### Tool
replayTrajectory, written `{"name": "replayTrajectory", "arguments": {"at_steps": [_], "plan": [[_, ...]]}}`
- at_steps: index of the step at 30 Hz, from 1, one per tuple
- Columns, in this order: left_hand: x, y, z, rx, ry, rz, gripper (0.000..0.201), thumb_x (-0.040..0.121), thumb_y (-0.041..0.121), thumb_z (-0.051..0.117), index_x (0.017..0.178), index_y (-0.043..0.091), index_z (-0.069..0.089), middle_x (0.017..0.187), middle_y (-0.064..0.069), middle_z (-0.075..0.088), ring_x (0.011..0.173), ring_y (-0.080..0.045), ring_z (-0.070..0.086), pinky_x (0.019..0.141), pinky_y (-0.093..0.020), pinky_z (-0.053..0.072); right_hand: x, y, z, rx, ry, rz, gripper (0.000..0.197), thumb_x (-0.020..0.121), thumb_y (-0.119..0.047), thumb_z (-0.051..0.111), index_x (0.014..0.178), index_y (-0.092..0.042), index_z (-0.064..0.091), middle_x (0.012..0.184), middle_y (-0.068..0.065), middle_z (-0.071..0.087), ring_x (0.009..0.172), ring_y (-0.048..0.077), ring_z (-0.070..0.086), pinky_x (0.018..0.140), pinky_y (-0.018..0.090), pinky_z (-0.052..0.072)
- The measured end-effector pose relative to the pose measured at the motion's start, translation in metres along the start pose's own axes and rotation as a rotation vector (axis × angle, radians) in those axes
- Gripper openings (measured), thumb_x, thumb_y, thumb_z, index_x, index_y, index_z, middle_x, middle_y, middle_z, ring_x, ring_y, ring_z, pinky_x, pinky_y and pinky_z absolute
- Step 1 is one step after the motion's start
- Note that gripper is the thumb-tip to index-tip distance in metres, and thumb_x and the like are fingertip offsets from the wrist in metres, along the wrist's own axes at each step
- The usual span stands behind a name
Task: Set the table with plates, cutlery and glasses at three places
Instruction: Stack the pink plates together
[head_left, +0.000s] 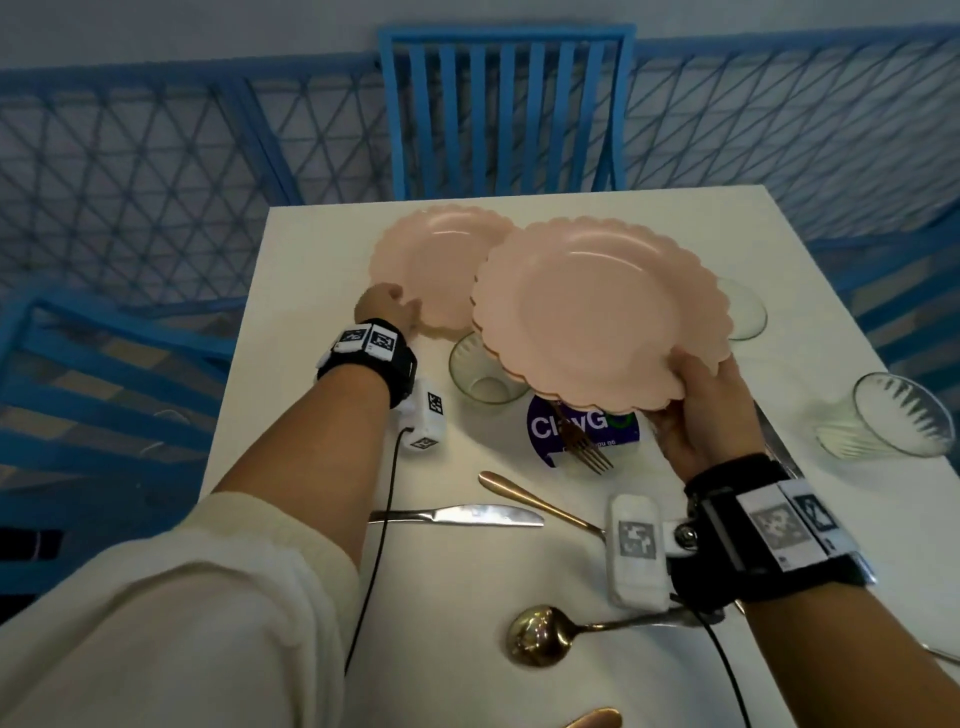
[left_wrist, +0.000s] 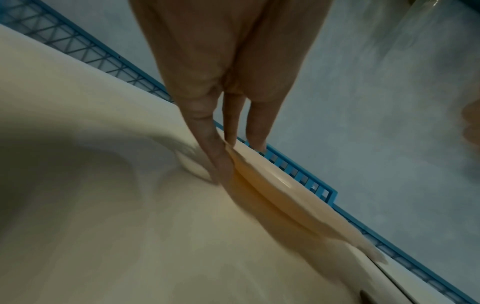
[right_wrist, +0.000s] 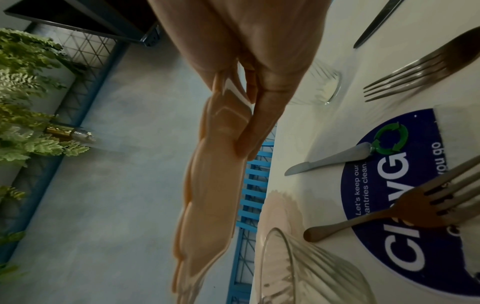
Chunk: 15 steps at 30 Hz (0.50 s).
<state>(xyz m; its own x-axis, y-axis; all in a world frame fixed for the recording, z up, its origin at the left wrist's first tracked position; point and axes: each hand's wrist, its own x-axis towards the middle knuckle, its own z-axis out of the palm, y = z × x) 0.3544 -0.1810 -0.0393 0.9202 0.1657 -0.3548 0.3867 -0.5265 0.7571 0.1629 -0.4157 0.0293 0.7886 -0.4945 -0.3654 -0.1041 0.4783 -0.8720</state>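
Left hand (head_left: 387, 312) fingers (left_wrist: 221, 162) are pinched on the near rim of a single pink plate (head_left: 441, 265), upper centre of the head view. Thumb on top, other fingers under the edge. In the left wrist view the plate sits low on the tabletop (head_left: 322, 249) at the far place in front of the blue chair (head_left: 506, 109); I can't tell if it's fully down or a touch lifted. Probably being set or nudged into position there.

Right hand (head_left: 711, 415) fingers (right_wrist: 257, 127) are clamped on the near edge of a stack of plates (head_left: 602, 317), held above the tabletop at frame centre. The edge-on right wrist view shows at least two layers. My guess: right holds the supply so left can deal plates out one at a time.

Glasses: one (head_left: 483, 371) just under the stack's left edge, one (head_left: 745, 309) behind its right edge, one (head_left: 893, 415) at the right of the frame, tipped over. All look empty.

Cutlery is loose in the lower centre and not yet laid at places: fork (head_left: 582, 441) over a blue round sticker (head_left: 582, 431), knife (head_left: 457, 514), spoon (head_left: 540, 634).
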Motion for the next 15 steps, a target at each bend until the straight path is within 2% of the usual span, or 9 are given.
{"name": "replayTrajectory", "arguments": {"at_steps": [3, 5, 7, 9, 11, 13, 15], "plan": [[0.005, -0.002, -0.008, -0.074, 0.111, 0.003, 0.035, 0.086, 0.019, 0.065, 0.115, 0.002, 0.063, 0.111, -0.007, 0.065, 0.101, -0.025, 0.064, 0.098, -0.032, 0.049, -0.003, 0.0, 0.003, -0.016, 0.002, -0.004, 0.038, 0.095, -0.007, 0.04, 0.13, -0.022, 0.042, 0.109, -0.003, 0.058, 0.09, 0.016, 0.059, 0.051, 0.021, 0.055], [0.004, -0.002, -0.018, -0.19, 0.157, -0.01, 0.029, 0.085, 0.012, 0.064, 0.112, 0.001, 0.062, 0.107, -0.014, 0.067, 0.093, -0.03, 0.068, 0.09, -0.035, 0.054, -0.008, -0.001, 0.006, -0.045, 0.003, -0.016, 0.042, 0.094, -0.007, 0.04, 0.134, -0.02, 0.041, 0.108, -0.004, 0.057, 0.088, 0.014, 0.059, 0.049, 0.019, 0.054], [-0.002, -0.003, -0.033, -0.296, 0.222, -0.046, 0.036, 0.085, 0.003, 0.061, 0.12, 0.002, 0.055, 0.113, -0.014, 0.062, 0.095, -0.031, 0.066, 0.086, -0.038, 0.056, -0.015, -0.002, 0.007, -0.069, -0.006, -0.031, 0.043, 0.094, -0.007, 0.041, 0.135, -0.021, 0.041, 0.109, -0.004, 0.057, 0.087, 0.013, 0.058, 0.048, 0.017, 0.052], [-0.01, -0.005, -0.053, -0.426, 0.274, -0.092, 0.055, 0.083, -0.003, 0.059, 0.134, 0.005, 0.041, 0.12, -0.007, 0.052, 0.103, -0.027, 0.057, 0.088, -0.039, 0.055, -0.023, -0.002, 0.005, -0.079, -0.015, -0.043, 0.042, 0.094, -0.007, 0.04, 0.135, -0.02, 0.042, 0.109, -0.003, 0.057, 0.087, 0.013, 0.057, 0.047, 0.017, 0.051], [-0.022, -0.007, -0.078, -0.486, 0.317, -0.106, 0.059, 0.084, -0.003, 0.058, 0.139, 0.001, 0.034, 0.124, -0.007, 0.052, 0.112, -0.027, 0.056, 0.086, -0.032, 0.054, -0.032, -0.002, 0.002, -0.073, -0.023, -0.05, 0.042, 0.095, -0.007, 0.039, 0.135, -0.018, 0.041, 0.109, -0.002, 0.057, 0.086, 0.013, 0.057, 0.046, 0.017, 0.051], [-0.044, -0.006, -0.103, -0.544, 0.323, -0.043, 0.048, 0.087, -0.001, 0.056, 0.133, -0.006, 0.041, 0.113, -0.009, 0.055, 0.115, -0.029, 0.058, 0.076, -0.02, 0.054, -0.041, -0.003, -0.003, -0.071, -0.034, -0.049, 0.043, 0.095, -0.008, 0.038, 0.137, -0.018, 0.04, 0.114, 0.0, 0.057, 0.087, 0.014, 0.057, 0.048, 0.019, 0.053], [-0.07, -0.004, -0.124, -0.609, 0.33, 0.05, 0.041, 0.087, -0.002, 0.055, 0.127, -0.009, 0.047, 0.094, -0.008, 0.057, 0.102, -0.028, 0.063, 0.065, -0.016, 0.056, -0.05, -0.004, -0.008, -0.068, -0.052, -0.045, 0.044, 0.095, -0.009, 0.037, 0.138, -0.02, 0.04, 0.116, 0.0, 0.056, 0.089, 0.014, 0.057, 0.052, 0.022, 0.056]]}}
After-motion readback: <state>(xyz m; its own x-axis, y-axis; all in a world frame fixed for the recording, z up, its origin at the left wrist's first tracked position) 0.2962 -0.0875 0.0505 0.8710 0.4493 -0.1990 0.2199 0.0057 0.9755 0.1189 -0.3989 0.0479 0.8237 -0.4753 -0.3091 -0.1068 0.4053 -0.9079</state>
